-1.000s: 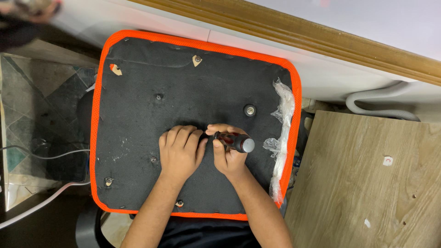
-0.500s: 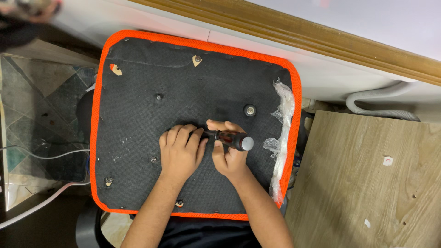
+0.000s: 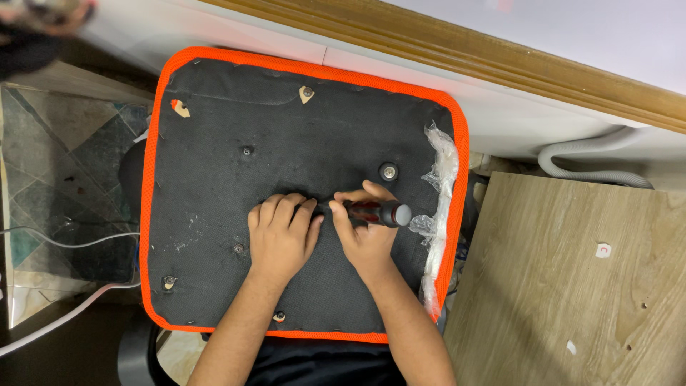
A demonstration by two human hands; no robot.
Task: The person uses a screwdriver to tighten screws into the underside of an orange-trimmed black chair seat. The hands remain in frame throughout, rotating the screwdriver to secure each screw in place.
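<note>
An upturned chair seat (image 3: 236, 114) lies in front of me, its black fabric underside up, ringed by orange mesh. My right hand (image 3: 366, 239) grips a screwdriver (image 3: 375, 211) with a red and black handle and a grey cap, lying nearly flat, tip pointing left. My left hand (image 3: 280, 236) is curled into a fist and presses on the fabric where the tip meets it. The tip itself is hidden under the fingers. A round metal bolt (image 3: 389, 171) sits just above my right hand.
Small screws (image 3: 246, 151) dot the fabric. Crumpled clear plastic (image 3: 437, 207) clings to the seat's right edge. A wooden board (image 3: 572, 286) lies to the right, a grey corrugated hose (image 3: 593, 168) behind it. White cables (image 3: 64, 239) cross the tiled floor at left.
My right hand has turned and slid right along the screwdriver, and the handle's grey cap has swung up and to the right. My left hand stayed put.
</note>
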